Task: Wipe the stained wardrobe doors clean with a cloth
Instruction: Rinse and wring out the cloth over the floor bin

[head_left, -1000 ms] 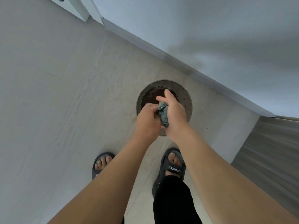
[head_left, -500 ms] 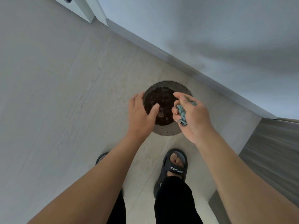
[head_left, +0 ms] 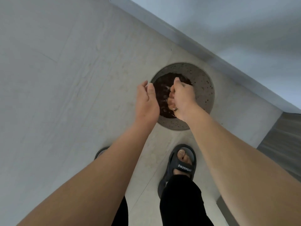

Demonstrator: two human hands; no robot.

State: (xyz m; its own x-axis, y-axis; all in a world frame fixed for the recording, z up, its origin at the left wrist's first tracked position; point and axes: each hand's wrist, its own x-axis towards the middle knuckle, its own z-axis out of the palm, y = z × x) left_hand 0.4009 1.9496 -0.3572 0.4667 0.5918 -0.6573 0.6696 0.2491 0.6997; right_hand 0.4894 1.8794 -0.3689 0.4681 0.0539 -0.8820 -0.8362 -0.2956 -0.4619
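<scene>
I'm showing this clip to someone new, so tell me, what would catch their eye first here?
The round basin of dark brown water, standing on the pale floor at the picture's centre, stands out most. Both hands hover right above it: the left hand is open at the basin's left edge, and the right hand is curled in a fist over the water, its contents hidden. Below, a grey sandal with white lettering shows on one foot.

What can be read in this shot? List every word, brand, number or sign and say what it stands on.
"DIOUGENS": white capitals on the strap of the dark sandal on the right foot, upside down in this view.
The other sandal is mostly hidden behind a forearm; no lettering shows on it.
No text shows on the basin, the floor or the wall.
</scene>
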